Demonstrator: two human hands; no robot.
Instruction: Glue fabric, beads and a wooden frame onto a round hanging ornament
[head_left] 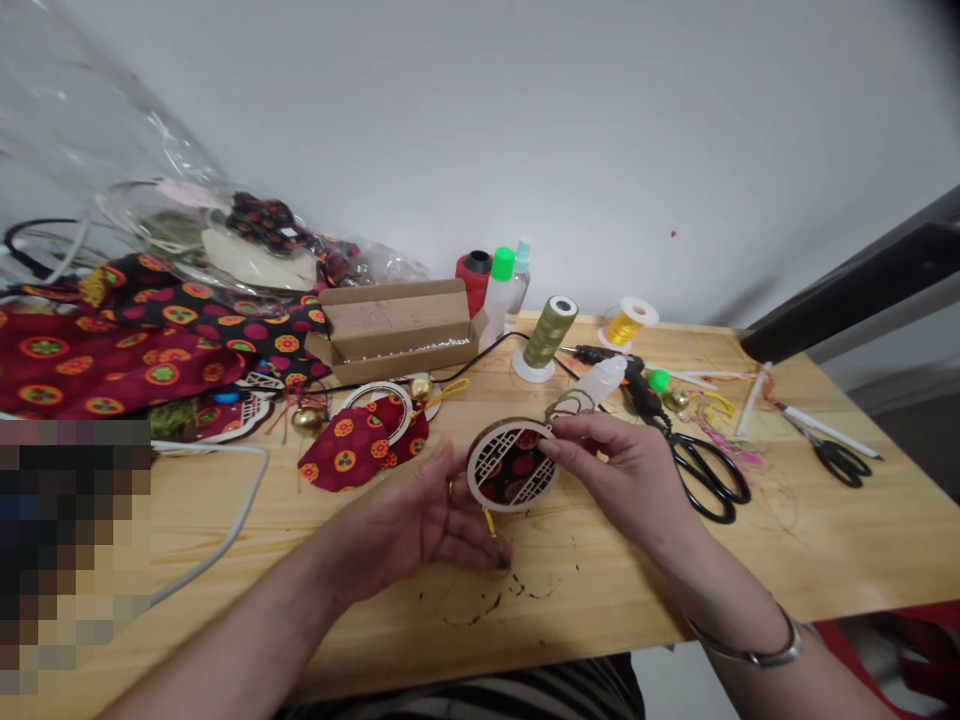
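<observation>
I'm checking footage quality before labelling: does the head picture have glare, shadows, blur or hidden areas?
Head view: bright glare streaks on the clear plastic bag; a soft shadow on the wall beside the black post; a pixelated block hides the lower left; the left hand looks slightly soft, but the round disc's lattice stays readable.

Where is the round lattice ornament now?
The round lattice ornament is below and slightly right of centre in the head view, pinched by the right hand, with the left hand alongside.
</observation>
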